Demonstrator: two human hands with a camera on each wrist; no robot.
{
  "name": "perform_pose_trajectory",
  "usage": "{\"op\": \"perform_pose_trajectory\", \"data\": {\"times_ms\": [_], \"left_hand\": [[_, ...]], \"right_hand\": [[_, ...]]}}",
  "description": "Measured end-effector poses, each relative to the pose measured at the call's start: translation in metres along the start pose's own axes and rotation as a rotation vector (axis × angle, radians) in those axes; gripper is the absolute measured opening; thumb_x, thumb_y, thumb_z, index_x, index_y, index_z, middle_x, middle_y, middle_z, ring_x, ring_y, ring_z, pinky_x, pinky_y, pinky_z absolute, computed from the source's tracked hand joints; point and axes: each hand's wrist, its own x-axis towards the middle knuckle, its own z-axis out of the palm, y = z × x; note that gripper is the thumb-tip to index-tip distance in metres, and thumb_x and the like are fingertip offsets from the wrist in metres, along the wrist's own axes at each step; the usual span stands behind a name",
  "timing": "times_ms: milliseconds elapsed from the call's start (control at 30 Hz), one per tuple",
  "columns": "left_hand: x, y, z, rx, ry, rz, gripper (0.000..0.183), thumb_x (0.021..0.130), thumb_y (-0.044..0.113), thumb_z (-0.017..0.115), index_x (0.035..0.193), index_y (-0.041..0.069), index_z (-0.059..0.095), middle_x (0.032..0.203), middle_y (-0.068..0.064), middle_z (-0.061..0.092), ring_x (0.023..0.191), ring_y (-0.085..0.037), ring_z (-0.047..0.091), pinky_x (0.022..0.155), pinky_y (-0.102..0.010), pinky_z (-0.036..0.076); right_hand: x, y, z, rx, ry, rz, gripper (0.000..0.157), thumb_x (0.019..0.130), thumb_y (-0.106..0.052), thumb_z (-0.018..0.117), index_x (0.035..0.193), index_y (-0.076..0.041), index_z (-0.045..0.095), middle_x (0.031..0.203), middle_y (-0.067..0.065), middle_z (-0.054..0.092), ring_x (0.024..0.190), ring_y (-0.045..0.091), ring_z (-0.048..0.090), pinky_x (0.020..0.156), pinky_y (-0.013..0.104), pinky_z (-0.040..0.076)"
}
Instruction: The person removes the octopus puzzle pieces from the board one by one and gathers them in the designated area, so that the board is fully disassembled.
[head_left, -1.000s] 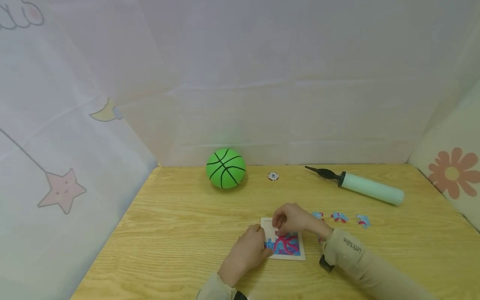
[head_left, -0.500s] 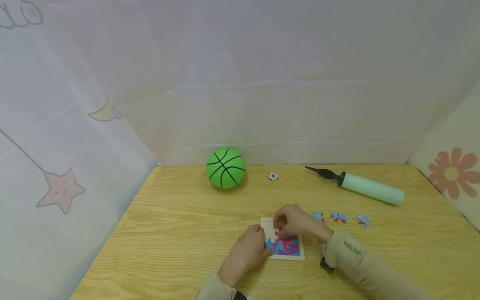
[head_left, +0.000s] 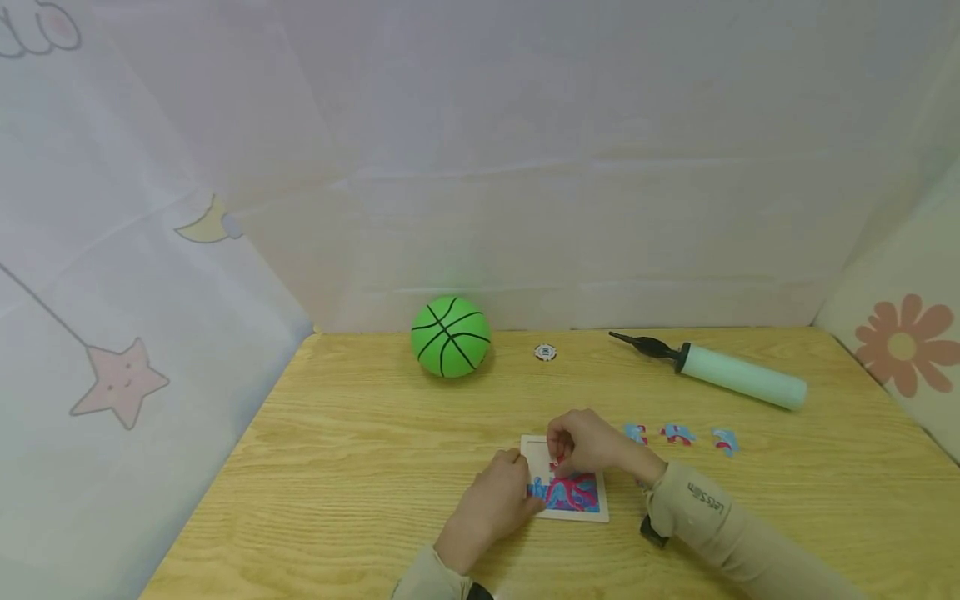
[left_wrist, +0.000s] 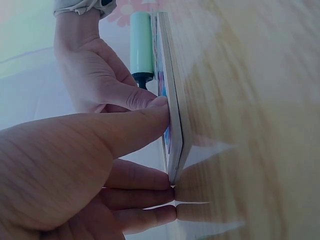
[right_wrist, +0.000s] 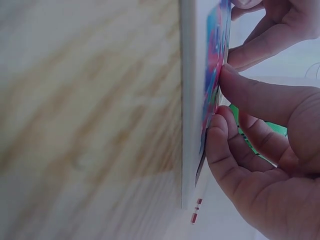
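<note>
My left hand (head_left: 491, 498) holds the left side of a small jigsaw puzzle tray (head_left: 535, 457) on the table. Its thumb rests on the tray's edge, and its fingertips touch the table beside it in the left wrist view. Blue, purple and pink pieces fill the near part of the tray, while pale backing shows at the upper left. My right hand (head_left: 587, 440) is over the tray, pinching a red-and-white puzzle piece (head_left: 556, 467) between thumb and fingers. Those fingers hide most of the piece, and the hand covers the tray's upper right.
Several loose puzzle pieces (head_left: 678, 433) lie right of the tray, one partly hidden by the right wrist. Farther back are a green ball (head_left: 451, 337), a poker chip (head_left: 545, 352) and a pale green hand pump (head_left: 742, 375). Printed cloth surrounds the wooden table (head_left: 360, 467).
The right hand has shifted slightly and more of the red piece shows under its fingers. The left hand stays on the tray's edge.
</note>
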Motion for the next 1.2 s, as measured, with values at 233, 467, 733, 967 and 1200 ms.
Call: {"op": "perform_pose_trajectory", "data": {"times_ms": [233, 467, 733, 967, 1200], "left_hand": [[-0.0002, 0.0010, -0.0012, -0.002, 0.005, -0.005, 0.044, 0.081, 0.031, 0.077, 0.102, -0.005, 0.062, 0.108, -0.014, 0.059, 0.097, -0.024, 0.058, 0.075, -0.044, 0.055], [-0.0002, 0.0014, -0.0022, -0.004, -0.003, -0.006, 0.042, 0.081, 0.031, 0.077, 0.100, -0.004, 0.062, 0.109, -0.014, 0.059, 0.097, -0.024, 0.058, 0.075, -0.045, 0.055], [0.0006, -0.0001, -0.0008, 0.001, -0.001, 0.009, 0.037, 0.082, 0.030, 0.076, 0.095, -0.002, 0.062, 0.112, -0.016, 0.059, 0.098, -0.024, 0.058, 0.076, -0.042, 0.055], [0.0011, -0.0010, 0.0000, 0.001, 0.000, 0.012, 0.035, 0.081, 0.030, 0.077, 0.091, 0.000, 0.062, 0.109, -0.014, 0.059, 0.095, -0.023, 0.058, 0.075, -0.041, 0.055], [0.0013, -0.0016, 0.0006, -0.004, -0.002, 0.006, 0.037, 0.081, 0.030, 0.077, 0.094, -0.001, 0.062, 0.109, -0.014, 0.059, 0.096, -0.022, 0.058, 0.076, -0.040, 0.055]], "right_hand": [[-0.0006, -0.0006, 0.0008, -0.015, 0.030, -0.003, 0.028, 0.065, 0.000, 0.085, 0.072, -0.008, 0.059, 0.066, -0.003, 0.057, 0.059, 0.002, 0.048, 0.054, 0.019, 0.043], [-0.0021, 0.0009, 0.0017, -0.020, 0.056, -0.004, 0.029, 0.064, -0.001, 0.086, 0.072, -0.009, 0.059, 0.067, -0.004, 0.057, 0.059, 0.002, 0.048, 0.053, 0.020, 0.044], [-0.0027, -0.0011, -0.0007, 0.035, 0.050, 0.011, 0.027, 0.066, 0.000, 0.084, 0.073, -0.007, 0.060, 0.069, -0.001, 0.058, 0.062, 0.004, 0.050, 0.057, 0.021, 0.046], [-0.0039, -0.0016, -0.0010, 0.113, 0.031, 0.035, 0.025, 0.067, 0.002, 0.083, 0.079, -0.004, 0.062, 0.073, 0.001, 0.061, 0.066, 0.007, 0.055, 0.060, 0.022, 0.049], [-0.0059, 0.0012, -0.0020, 0.220, -0.010, 0.075, 0.016, 0.075, 0.002, 0.077, 0.083, -0.002, 0.064, 0.076, 0.002, 0.062, 0.068, 0.012, 0.058, 0.061, 0.023, 0.050]]}}
